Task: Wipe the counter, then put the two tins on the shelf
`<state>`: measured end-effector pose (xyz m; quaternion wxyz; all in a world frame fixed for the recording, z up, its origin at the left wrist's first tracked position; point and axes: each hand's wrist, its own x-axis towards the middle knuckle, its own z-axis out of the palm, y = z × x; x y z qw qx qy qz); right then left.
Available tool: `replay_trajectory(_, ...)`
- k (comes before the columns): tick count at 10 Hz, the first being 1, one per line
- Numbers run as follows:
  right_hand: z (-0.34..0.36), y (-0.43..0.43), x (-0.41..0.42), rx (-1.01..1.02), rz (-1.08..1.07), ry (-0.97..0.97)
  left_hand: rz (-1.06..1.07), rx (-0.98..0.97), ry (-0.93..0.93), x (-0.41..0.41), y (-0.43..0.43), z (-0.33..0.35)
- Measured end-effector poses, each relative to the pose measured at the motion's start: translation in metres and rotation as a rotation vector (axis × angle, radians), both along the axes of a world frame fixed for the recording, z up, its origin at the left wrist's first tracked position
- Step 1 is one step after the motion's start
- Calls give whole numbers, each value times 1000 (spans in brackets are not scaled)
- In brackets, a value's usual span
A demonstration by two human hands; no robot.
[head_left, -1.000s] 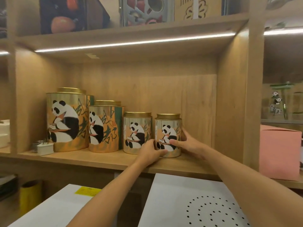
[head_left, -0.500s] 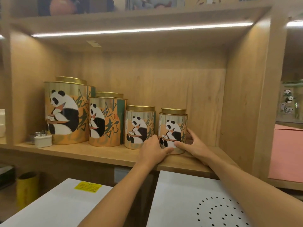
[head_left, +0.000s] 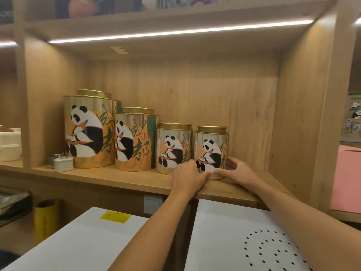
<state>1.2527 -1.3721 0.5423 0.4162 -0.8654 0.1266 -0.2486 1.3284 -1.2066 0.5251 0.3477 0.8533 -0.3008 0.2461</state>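
Observation:
Several gold-lidded panda tins stand in a row on the wooden shelf [head_left: 121, 178], largest at the left. The smallest tin [head_left: 212, 147] stands upright at the right end, close beside the second smallest tin [head_left: 173, 147]. My left hand [head_left: 188, 177] wraps the smallest tin's lower left side and my right hand [head_left: 237, 171] cups its lower right side. Both hands touch its base, which rests on the shelf board.
The large tin [head_left: 89, 130] and the medium tin [head_left: 134, 139] stand further left, with a white plug adapter [head_left: 63, 163] beside them. The shelf's right wall [head_left: 300, 118] leaves a gap to the right of the tins. White boxes [head_left: 234, 237] lie below, a pink box [head_left: 347, 178] at right.
The view has dipped slightly and moved closer. My hands have slid lower on the smallest tin, towards its base; the tin itself stays in place on the shelf.

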Motion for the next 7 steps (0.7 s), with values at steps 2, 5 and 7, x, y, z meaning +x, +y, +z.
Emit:
replay_trajectory(2, 0, 2, -1, -35, -56, 4, 0, -11, 24, 0, -1, 1)
replay_trajectory(5, 3, 7, 1, -88, -54, 51, -11, -29, 59, -1, 2, 5)
replay_trajectory(7, 2, 19, -6, -156, -67, 114, -12, -35, 45, 6, -3, -4)
